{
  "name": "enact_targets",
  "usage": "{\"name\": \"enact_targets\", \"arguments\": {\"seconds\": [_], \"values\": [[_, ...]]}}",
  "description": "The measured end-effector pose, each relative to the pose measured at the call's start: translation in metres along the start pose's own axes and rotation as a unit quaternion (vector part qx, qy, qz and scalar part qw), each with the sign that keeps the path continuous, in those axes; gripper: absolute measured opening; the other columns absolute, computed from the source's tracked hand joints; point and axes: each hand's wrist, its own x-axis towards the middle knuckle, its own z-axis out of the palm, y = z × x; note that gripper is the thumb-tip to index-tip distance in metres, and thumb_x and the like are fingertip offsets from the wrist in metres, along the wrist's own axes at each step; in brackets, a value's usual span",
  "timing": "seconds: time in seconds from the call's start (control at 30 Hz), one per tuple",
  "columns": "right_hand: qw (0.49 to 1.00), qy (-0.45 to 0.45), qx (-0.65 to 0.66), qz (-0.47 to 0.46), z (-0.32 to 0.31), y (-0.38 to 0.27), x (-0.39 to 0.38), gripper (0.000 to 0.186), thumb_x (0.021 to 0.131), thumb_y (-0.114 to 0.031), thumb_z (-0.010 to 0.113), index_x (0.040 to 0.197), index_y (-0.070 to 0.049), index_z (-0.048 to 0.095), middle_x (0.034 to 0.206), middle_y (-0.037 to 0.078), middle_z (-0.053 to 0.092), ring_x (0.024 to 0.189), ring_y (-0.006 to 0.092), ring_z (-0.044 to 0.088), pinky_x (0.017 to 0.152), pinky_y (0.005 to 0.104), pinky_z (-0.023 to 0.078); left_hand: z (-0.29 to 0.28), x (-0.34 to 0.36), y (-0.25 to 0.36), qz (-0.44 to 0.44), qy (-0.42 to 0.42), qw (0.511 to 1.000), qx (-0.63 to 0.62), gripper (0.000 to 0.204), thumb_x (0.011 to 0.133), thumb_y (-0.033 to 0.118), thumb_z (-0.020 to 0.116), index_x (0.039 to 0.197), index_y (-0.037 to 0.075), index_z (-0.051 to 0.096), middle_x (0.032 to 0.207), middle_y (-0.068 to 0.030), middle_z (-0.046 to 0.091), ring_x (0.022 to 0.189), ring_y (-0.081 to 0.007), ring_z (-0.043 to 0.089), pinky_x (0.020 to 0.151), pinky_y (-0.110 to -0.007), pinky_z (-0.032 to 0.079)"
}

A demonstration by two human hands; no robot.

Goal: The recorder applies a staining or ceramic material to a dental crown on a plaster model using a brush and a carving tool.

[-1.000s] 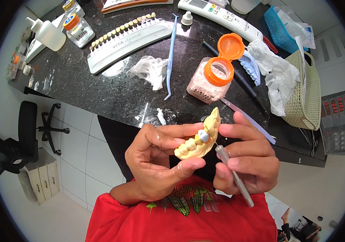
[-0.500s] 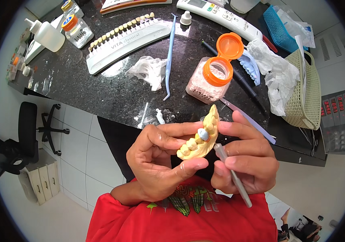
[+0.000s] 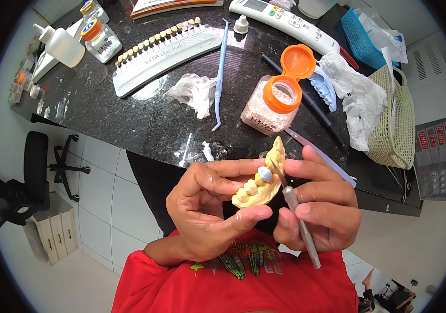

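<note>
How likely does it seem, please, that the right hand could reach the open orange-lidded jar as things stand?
Probably not straight away: the right hand is occupied by a metal-handled tool. Otherwise the way looks free, as the jar stands beyond it, its orange lid flipped up.

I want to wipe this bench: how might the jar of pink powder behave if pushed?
The jar would probably slide rather than roll, given its flat-sided body. If it tipped, the pink powder could spill, since the orange lid is flipped open.
</note>
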Motion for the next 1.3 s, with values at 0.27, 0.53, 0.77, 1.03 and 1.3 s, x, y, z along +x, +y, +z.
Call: {"name": "enact_targets", "arguments": {"seconds": [0.27,0.53,0.77,1.03,1.3], "values": [[0.999,-0.024,-0.028,-0.014,-0.0011,0.0011,0.0015,0.017,0.080,-0.012,0.074,0.091,-0.007,0.062,0.082,0.008,0.064,0.091,0.0330,0.069,0.087,0.0491,0.055,-0.0014,-0.0021,-0.0016,-0.002,0.010,1.000,0.003,0.039,0.073,-0.005,0.079,0.093,0.000,0.045,0.115,-0.0323,0.058,0.105,-0.0264,0.063,0.086,-0.032,0.056],[1.000,-0.004,0.020,0.013,-0.0036,0.0016,-0.0001,0.022,0.077,-0.010,0.076,0.093,-0.005,0.061,0.083,0.009,0.063,0.091,0.0338,0.069,0.088,0.0491,0.054,-0.0006,-0.0002,-0.0017,0.014,0.001,1.000,0.001,0.039,0.072,-0.006,0.078,0.093,0.001,0.046,0.115,-0.0320,0.058,0.106,-0.0271,0.063,0.087,-0.033,0.055],[0.999,-0.018,0.019,0.022,-0.0037,0.0002,0.0047,0.020,0.076,-0.008,0.075,0.090,-0.006,0.060,0.077,0.009,0.065,0.089,0.0333,0.069,0.087,0.0489,0.054,-0.0019,-0.0006,-0.0013,0.014,-0.004,1.000,0.005,0.039,0.073,-0.008,0.077,0.094,0.001,0.045,0.115,-0.0325,0.058,0.107,-0.0288,0.062,0.087,-0.034,0.055],[0.999,0.003,0.025,0.030,-0.0012,-0.0001,0.0028,0.020,0.076,-0.007,0.075,0.090,-0.006,0.060,0.077,0.009,0.066,0.089,0.0333,0.070,0.087,0.0490,0.054,-0.0018,-0.0013,-0.0031,0.011,-0.001,1.000,-0.006,0.040,0.073,-0.008,0.077,0.095,0.000,0.045,0.115,-0.0322,0.058,0.107,-0.0291,0.062,0.088,-0.034,0.055],[0.998,-0.014,0.051,0.047,-0.0047,0.0002,0.0028,0.023,0.075,-0.004,0.074,0.093,-0.006,0.059,0.077,0.009,0.066,0.092,0.0334,0.069,0.090,0.0496,0.052,-0.0026,-0.0007,-0.0030,0.025,-0.005,1.000,0.014,0.040,0.073,-0.007,0.077,0.095,0.001,0.046,0.114,-0.0322,0.058,0.108,-0.0292,0.062,0.088,-0.034,0.055]]}}
